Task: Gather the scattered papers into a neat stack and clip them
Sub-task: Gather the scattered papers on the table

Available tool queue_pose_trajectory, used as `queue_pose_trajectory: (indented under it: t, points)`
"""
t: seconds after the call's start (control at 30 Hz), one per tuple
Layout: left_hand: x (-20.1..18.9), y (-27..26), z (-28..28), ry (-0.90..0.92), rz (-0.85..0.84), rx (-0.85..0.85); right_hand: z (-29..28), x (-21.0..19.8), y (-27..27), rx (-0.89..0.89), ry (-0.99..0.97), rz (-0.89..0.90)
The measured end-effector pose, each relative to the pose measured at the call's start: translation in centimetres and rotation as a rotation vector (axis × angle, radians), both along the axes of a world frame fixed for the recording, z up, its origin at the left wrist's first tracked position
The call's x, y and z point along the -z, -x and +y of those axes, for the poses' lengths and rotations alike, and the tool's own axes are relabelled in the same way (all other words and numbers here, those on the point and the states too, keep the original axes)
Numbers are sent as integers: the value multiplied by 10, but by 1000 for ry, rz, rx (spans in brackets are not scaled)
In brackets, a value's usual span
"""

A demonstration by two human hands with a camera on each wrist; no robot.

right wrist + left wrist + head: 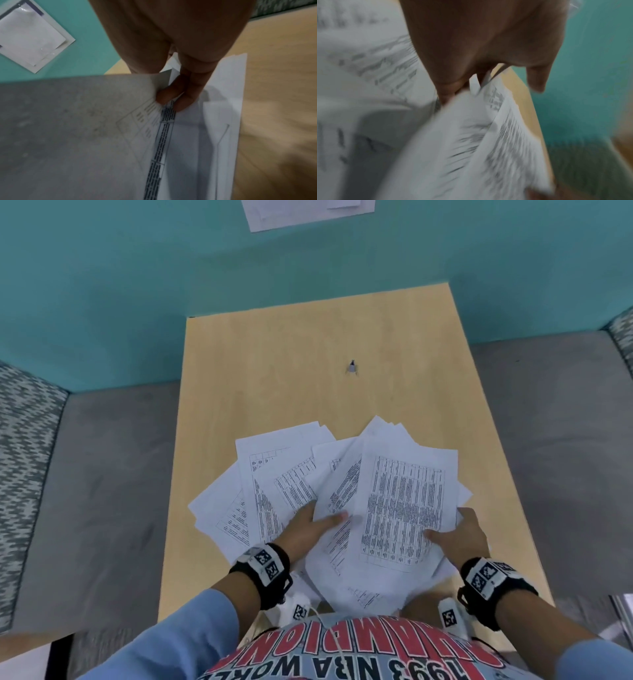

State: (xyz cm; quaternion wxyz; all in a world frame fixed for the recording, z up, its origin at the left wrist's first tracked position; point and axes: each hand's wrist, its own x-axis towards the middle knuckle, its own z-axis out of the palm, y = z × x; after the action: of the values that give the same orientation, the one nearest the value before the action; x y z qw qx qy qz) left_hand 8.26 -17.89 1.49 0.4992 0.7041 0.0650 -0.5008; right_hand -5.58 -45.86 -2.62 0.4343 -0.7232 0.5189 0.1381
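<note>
Head view: fanned papers point(329, 491) pinched by left hand point(308, 530) and right hand point(460, 534); edges should be squared before clip point(351, 368), beyond papers, is fetched.

Shirt point(342, 655) print, upside down: "1993 NBA WORL…", "…AMPION…". Papers point(400, 508): table text too small to read.

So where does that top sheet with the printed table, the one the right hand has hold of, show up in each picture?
Head: top sheet lies right of centre, its near-right corner in the right hand.
Left wrist: too blurred to pick it out among the papers.
Right wrist: its grey underside fills the lower left.
Shared landmark: the wooden table.
</note>
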Motion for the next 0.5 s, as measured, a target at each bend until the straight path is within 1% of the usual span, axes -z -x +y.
queue_pose_trajectory:
  t: [0.07, 0.1, 0.13, 0.17, 0.27, 0.3, 0.4, 0.43, 0.5]
  points:
    - [-5, -11, -5, 162, 269, -236, -2, 2, 0, -43, 10, 13]
    - [-2, -18, -4, 219, 353, -313, -2, 4, 2, -61, 13, 13]
    - [2, -24, -4, 212, 373, -341, -3, 5, 3, -73, 16, 15]
    - [4, -30, -6, 156, 349, -328, -3, 7, 4, -84, 19, 12]
    - [16, -38, -12, -152, 167, -302, -4, 6, 6, -95, 16, -10]
    - [23, -39, -13, -202, 139, -262, -5, 6, 7, -86, -4, -32]
    - [36, -39, -20, -269, 82, -25, -6, 2, 6, -83, -57, -84]
    - [38, -38, -21, -295, 35, 59, -6, 1, 6, -82, -81, -104]
    - [41, -34, -24, -340, -47, 141, -8, 2, 5, -80, -129, -141]
